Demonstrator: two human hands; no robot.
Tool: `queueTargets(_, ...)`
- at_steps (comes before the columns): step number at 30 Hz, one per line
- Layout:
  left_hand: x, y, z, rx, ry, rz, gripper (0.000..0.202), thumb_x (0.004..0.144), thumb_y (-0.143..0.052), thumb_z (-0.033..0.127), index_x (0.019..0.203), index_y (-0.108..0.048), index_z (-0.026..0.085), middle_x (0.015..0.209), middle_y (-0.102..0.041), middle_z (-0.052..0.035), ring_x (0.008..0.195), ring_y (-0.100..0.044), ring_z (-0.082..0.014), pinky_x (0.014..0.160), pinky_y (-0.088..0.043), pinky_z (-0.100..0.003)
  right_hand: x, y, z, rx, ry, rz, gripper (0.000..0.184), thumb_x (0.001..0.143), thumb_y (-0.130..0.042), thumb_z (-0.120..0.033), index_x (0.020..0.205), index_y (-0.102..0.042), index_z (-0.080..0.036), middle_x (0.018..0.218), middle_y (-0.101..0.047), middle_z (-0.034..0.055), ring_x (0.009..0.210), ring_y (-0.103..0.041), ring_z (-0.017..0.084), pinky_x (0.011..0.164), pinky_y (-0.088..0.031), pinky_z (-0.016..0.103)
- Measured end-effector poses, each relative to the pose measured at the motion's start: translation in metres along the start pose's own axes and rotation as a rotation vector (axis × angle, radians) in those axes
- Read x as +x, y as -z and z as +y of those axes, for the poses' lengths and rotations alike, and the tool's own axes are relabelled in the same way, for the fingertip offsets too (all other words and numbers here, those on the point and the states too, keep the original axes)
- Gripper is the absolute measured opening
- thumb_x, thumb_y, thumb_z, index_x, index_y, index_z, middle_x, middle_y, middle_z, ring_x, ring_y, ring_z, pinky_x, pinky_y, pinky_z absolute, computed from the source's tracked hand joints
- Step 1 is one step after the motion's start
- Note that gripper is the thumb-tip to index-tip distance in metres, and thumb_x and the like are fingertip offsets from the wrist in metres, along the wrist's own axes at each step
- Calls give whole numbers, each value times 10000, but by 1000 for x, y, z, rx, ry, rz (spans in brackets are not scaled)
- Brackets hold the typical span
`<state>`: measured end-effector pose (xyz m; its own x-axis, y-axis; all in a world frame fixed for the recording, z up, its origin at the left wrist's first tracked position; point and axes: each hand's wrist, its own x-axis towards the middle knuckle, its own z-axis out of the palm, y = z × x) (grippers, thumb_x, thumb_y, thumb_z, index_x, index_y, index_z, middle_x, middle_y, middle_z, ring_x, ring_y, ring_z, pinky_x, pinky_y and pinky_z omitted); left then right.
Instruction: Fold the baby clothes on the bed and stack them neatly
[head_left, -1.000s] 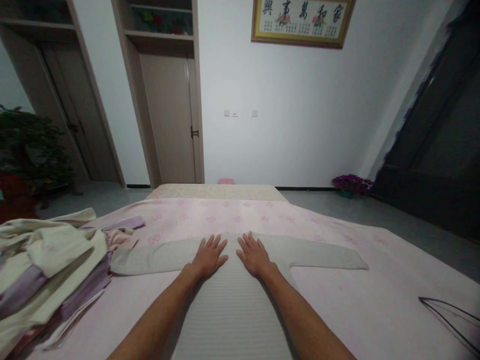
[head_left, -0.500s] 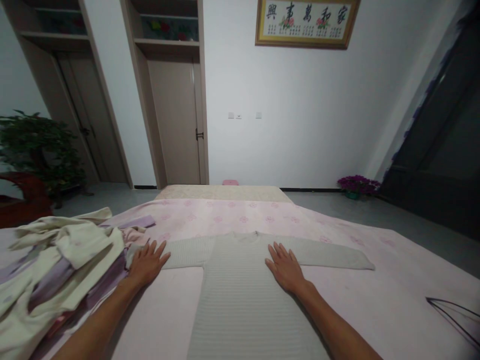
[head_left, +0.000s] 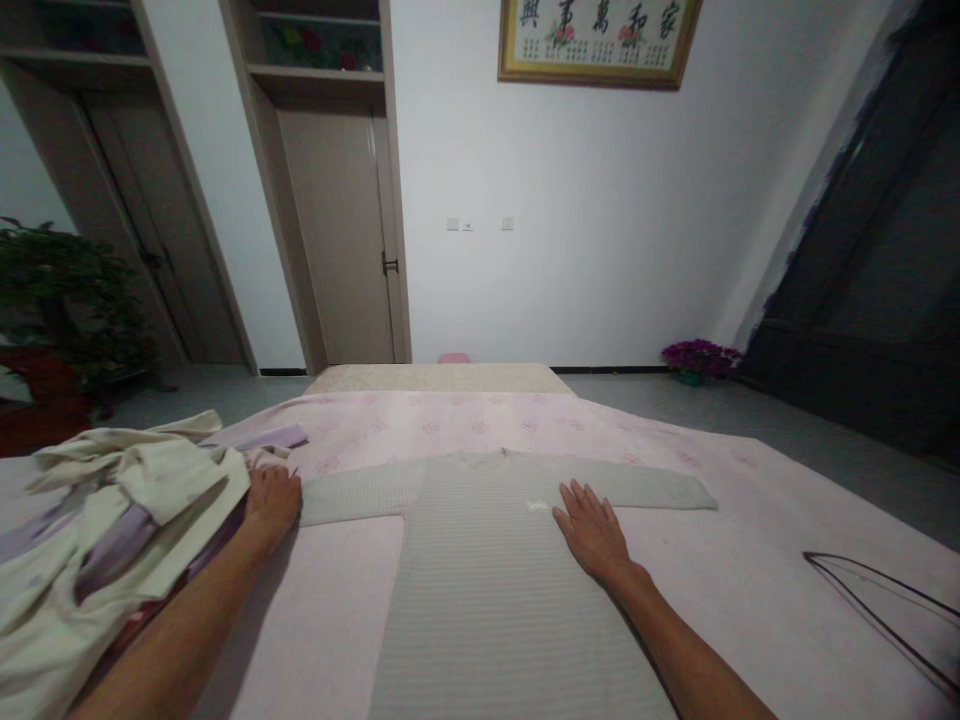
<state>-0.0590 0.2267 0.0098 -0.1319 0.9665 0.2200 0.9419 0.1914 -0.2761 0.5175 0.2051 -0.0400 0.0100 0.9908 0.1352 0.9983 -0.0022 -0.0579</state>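
Note:
A light grey ribbed long-sleeved top (head_left: 465,580) lies spread out on the pink bed sheet, both sleeves stretched sideways. My left hand (head_left: 274,505) is at the cuff end of the left sleeve, its fingers curled over the fabric; the cuff itself is hidden beneath it. On the right side of the top's chest, near the shoulder, my right hand (head_left: 594,530) rests flat with fingers stretched out. A small white mark on the chest shows just beside its fingertips. Against my left hand lies a heap of cream and purple clothes (head_left: 165,490).
A pink patterned sheet (head_left: 735,560) covers the bed. Toward the right edge lies a dark wire hanger (head_left: 862,590), partly out of view. Beyond the bed are a pink stool (head_left: 454,358), purple flowers (head_left: 701,358), a door (head_left: 337,240) and a leafy plant (head_left: 67,300).
My left hand has slid outward along the sleeve to its cuff, and its spread fingers have curled. My right hand has shifted slightly right, uncovering the white mark. The view has turned a little.

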Motion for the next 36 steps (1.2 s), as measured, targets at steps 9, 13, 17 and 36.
queueTargets(9, 0, 25, -1, -45, -8, -34, 313, 872, -391, 104, 1024, -659, 50, 1038, -671, -238, 994, -602, -352, 924, -371, -472, -2, 0, 0, 13, -8, 49, 591, 1006, -295, -467, 1527, -369, -198, 1608, -298, 85, 1489, -211, 271, 1197, -81, 483)
queueTargets(13, -6, 47, 3, -110, -15, -28, 280, 860, -407, 128, 952, -665, 67, 1057, -665, -245, 1034, -600, -374, 921, -383, -497, -3, 0, 0, 23, -12, 62, 582, 1003, -312, -463, 1517, -390, -200, 1602, -312, 85, 1486, -220, 273, 1194, -94, 483)
queueTargets(17, -14, 73, 22, -239, -20, -35, 230, 877, -460, 227, 985, -631, 117, 1105, -656, -213, 1014, -623, -340, 865, -426, -431, -3, 0, -1, 35, -9, 64, 577, 1001, -322, -457, 1512, -396, -199, 1599, -318, 95, 1486, -220, 272, 1192, -100, 492)
queueTargets(36, -141, 89, 229, -1637, -152, -224, 593, 807, -621, 333, 1370, -523, 175, 1120, -705, -143, 999, -678, -235, 843, -524, -340, -76, 42, -164, 1326, 16, -391, 728, 831, -599, -432, 1486, -377, -204, 1354, -596, 126, 1069, -646, 229, 837, -526, 364)
